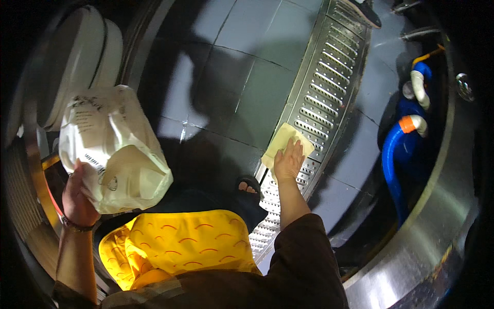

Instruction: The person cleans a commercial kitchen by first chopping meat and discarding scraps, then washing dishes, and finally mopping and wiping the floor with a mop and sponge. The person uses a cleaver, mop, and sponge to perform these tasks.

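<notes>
On the left, my left hand [78, 199] grips the side of a white bag [135, 119], thumb over its outer face. The bag looks like paper or thin plastic, bears dark printing and handwriting, and its mouth gapes towards the lower right. Below the middle of the view, my right hand [288, 162] lies over a pale yellow cloth or sheet [284, 135], fingers stretched along it. Behind that sheet runs a perforated steel floor-drain grate [318, 100]; whether the sheet touches it is not clear.
Grey floor tiles [254, 89] surround the grate. At right, blue hoses [391, 162] with white and orange fittings sit behind a curved steel edge [436, 185]. Another person's shoe [366, 13] rests at the top. White rounded objects [77, 58] stand at left. My yellow apron [193, 239] hangs below.
</notes>
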`<state>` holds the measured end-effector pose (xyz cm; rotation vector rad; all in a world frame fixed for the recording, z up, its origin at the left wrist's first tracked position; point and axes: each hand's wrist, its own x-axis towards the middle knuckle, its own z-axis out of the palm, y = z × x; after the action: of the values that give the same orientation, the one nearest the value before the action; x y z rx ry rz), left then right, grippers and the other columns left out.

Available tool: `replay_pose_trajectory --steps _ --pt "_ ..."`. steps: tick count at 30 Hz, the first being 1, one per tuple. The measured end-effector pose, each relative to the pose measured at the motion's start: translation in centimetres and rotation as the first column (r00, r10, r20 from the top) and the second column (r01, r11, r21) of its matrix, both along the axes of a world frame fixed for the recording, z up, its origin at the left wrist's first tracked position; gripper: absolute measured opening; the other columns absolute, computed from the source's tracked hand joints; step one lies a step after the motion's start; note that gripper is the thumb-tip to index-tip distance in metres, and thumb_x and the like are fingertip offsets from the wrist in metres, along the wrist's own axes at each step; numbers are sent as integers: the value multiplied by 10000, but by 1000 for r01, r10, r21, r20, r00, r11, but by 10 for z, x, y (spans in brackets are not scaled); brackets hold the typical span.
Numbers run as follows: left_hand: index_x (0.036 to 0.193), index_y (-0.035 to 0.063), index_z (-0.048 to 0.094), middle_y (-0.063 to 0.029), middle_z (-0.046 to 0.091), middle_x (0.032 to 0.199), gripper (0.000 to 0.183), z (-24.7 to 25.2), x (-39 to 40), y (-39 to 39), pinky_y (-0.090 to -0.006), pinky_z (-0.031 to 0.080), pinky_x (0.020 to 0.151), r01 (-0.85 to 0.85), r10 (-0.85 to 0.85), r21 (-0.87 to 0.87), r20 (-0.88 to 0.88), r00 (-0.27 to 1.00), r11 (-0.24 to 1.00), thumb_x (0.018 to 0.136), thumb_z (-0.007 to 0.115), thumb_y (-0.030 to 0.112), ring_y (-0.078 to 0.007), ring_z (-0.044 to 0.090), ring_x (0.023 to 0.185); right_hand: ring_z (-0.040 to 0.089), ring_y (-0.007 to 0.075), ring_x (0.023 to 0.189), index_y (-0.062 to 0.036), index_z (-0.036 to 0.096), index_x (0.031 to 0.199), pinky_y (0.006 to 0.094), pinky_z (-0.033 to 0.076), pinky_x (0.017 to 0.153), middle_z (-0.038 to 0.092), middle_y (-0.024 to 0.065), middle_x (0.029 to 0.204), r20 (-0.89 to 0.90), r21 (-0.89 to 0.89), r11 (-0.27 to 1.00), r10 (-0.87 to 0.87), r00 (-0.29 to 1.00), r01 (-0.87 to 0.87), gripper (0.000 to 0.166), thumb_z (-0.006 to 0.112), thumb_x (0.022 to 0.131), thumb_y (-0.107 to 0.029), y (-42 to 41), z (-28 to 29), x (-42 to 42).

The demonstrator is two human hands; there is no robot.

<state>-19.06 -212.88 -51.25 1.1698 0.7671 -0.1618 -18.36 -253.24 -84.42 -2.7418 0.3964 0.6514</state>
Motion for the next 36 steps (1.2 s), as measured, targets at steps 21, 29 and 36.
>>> replay_pose_trajectory --steps 21,29,36 --pt "1217 45 378 -119 515 1140 406 20 7 -34 -385 425 870 -188 238 264 -171 956 946 905 348 304 -245 532 996 92 315 1297 -128 149 1358 546 121 998 116 162 1402 300 -300 941 -64 952 158 590 267 868 -435 -4 -72 224" --pt "1200 23 388 -119 518 1124 403 23 22 -57 -367 426 862 -175 229 247 -210 950 953 905 348 294 -236 526 999 111 299 1300 -165 222 1347 550 31 1009 146 132 1405 140 18 867 490 860 -497 646 441 803 -435 28 -53 43" --pt "1227 49 378 -119 521 1132 405 17 33 -59 -398 427 867 -23 75 217 -234 969 976 910 342 299 -248 530 1002 117 232 1302 -232 212 1344 577 125 975 140 87 1410 433 51 929 311 846 -367 651 409 797 -525 -97 -81 114"
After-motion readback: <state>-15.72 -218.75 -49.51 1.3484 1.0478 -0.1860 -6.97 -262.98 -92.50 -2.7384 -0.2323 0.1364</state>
